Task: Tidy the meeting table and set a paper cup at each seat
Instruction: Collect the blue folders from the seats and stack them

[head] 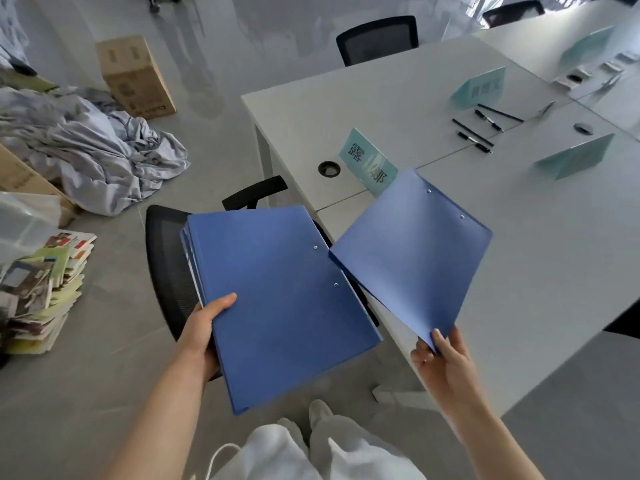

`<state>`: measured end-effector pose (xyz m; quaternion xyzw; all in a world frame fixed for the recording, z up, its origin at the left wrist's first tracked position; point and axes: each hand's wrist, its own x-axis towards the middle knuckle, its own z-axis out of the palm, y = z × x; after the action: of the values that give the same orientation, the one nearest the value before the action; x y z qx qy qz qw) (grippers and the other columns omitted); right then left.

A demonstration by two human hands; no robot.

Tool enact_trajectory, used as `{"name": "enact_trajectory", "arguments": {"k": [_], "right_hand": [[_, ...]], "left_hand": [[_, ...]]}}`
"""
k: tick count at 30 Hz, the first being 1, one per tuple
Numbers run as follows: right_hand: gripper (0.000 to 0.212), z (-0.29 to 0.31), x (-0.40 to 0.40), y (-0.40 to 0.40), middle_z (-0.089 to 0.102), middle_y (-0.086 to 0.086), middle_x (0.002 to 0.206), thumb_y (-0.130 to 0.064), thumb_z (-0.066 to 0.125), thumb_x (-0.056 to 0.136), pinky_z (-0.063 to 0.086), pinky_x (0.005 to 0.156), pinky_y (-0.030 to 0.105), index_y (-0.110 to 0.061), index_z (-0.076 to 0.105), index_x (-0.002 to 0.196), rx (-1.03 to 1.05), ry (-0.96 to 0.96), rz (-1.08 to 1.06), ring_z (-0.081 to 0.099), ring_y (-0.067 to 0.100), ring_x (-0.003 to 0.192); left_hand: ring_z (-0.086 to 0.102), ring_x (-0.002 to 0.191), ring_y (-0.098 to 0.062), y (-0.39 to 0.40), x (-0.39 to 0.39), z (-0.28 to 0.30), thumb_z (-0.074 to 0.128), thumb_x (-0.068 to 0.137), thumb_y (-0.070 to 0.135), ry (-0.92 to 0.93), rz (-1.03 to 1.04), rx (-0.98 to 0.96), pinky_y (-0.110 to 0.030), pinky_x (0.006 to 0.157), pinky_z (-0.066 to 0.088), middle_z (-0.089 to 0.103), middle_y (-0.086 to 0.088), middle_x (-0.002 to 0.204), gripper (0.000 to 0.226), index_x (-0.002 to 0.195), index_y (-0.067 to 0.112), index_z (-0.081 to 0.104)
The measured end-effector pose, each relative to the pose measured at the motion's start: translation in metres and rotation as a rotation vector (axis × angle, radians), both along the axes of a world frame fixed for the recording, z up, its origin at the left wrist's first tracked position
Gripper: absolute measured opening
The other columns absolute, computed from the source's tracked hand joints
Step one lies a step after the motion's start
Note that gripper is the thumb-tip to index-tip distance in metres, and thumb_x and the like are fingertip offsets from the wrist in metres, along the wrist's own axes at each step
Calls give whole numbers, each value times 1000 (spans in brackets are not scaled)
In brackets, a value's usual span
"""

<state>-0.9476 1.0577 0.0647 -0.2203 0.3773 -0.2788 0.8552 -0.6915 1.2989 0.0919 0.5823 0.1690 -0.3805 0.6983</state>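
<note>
My left hand [204,336] grips the near left edge of a stack of blue folders [280,303], thumb on top, held over a black mesh chair [169,271]. My right hand [443,355] pinches the near corner of a single blue folder [412,251], tilted above the edge of the white meeting table [536,258]. Teal name cards stand on the table: one [363,159] just beyond the single folder, another [479,86] farther back, a third [578,157] at the right. Several black pens [481,128] lie scattered between the cards. No paper cup is in view.
Another black chair [379,38] stands at the table's far side. On the floor at the left lie a heap of grey cloth [90,143], a cardboard box [135,76] and a pile of booklets [45,289]. A round cable hole [329,168] sits near the table corner.
</note>
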Motion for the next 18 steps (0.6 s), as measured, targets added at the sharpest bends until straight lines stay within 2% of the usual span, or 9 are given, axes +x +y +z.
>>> {"name": "enact_trajectory", "arguments": {"k": [3, 5, 8, 10, 13, 15, 18], "right_hand": [[37, 14, 4, -7, 52, -3, 71, -4, 47, 86, 35, 47, 21, -28, 59, 112, -24, 27, 179, 39, 11, 46], [44, 21, 9, -13, 55, -2, 74, -7, 49, 84, 33, 48, 23, -29, 58, 122, -41, 54, 301, 38, 11, 46], [48, 21, 22, -21, 61, 0, 92, -5, 46, 92, 32, 50, 24, -30, 56, 132, -99, 71, 464, 37, 13, 50], [49, 21, 31, -24, 63, 2, 105, -5, 46, 94, 35, 51, 24, -32, 55, 133, -154, 104, 573, 43, 15, 56], [48, 21, 46, -25, 61, 3, 123, -7, 47, 96, 44, 53, 23, -31, 49, 138, -267, 155, 741, 56, 15, 65], [47, 23, 58, -25, 61, 4, 120, -7, 47, 97, 47, 53, 22, -28, 47, 140, -286, 175, 832, 58, 13, 64], [46, 25, 84, -20, 60, 6, 112, -8, 50, 95, 44, 57, 25, -25, 50, 137, -299, 172, 982, 45, 21, 69]], "left_hand": [[69, 96, -38, -6, -1, 2, 66, 86, 19, -5, -16, -46, -44, 67, 59, 69, -18, 118, 44, 129, 12, 59], [69, 98, -38, -7, -4, 4, 67, 86, 17, -20, -7, -36, -43, 67, 59, 70, -17, 118, 44, 129, 12, 59], [70, 98, -34, -7, -3, 7, 68, 86, 17, -60, 31, -40, -40, 67, 60, 71, -13, 116, 43, 129, 14, 60], [69, 101, -34, -3, -2, 7, 70, 84, 22, -71, 31, -35, -40, 70, 59, 71, -12, 117, 46, 129, 16, 60], [71, 96, -31, 9, -3, 8, 75, 78, 31, -87, 65, -24, -39, 70, 58, 72, -12, 114, 51, 125, 15, 63], [71, 100, -30, 19, -3, 8, 75, 77, 37, -105, 86, -23, -40, 76, 56, 72, -10, 116, 55, 126, 17, 62], [70, 103, -30, 39, -3, 9, 67, 81, 41, -106, 128, -66, -41, 80, 55, 71, -9, 118, 53, 129, 18, 60]]}}
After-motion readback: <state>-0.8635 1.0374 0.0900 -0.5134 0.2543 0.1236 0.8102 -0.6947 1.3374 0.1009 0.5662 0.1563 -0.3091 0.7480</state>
